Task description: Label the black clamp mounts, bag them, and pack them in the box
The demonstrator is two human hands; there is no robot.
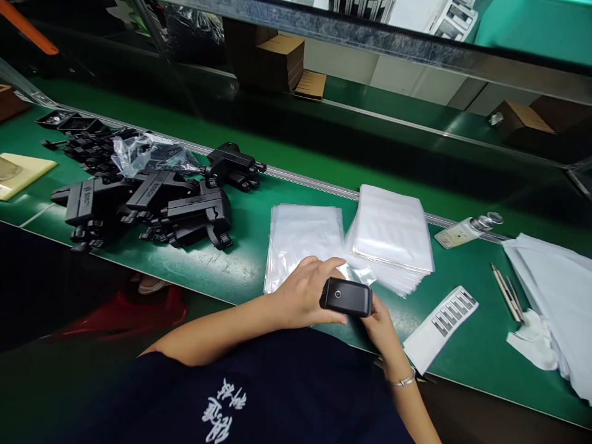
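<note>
A small black rounded device (pixel 346 296) is held between both hands at the near edge of the green table (pixel 245 259). My left hand (pixel 303 293) curls around its left end with fingers over the top. My right hand (pixel 382 327), a bracelet on its wrist, grips the right end from below. Just beyond the hands lies a flat stack of clear plastic bags (pixel 300 237), and to its right a thicker stack of white bags (pixel 393 231).
A heap of black plastic parts (pixel 152 200) and a crumpled clear bag (pixel 143 154) lie at the left. A label sheet (pixel 439 327), pens (pixel 506 296), white cloth (pixel 550 296) and a small bottle (pixel 465 231) lie at the right. Cardboard boxes (pixel 277 58) stand beyond the conveyor.
</note>
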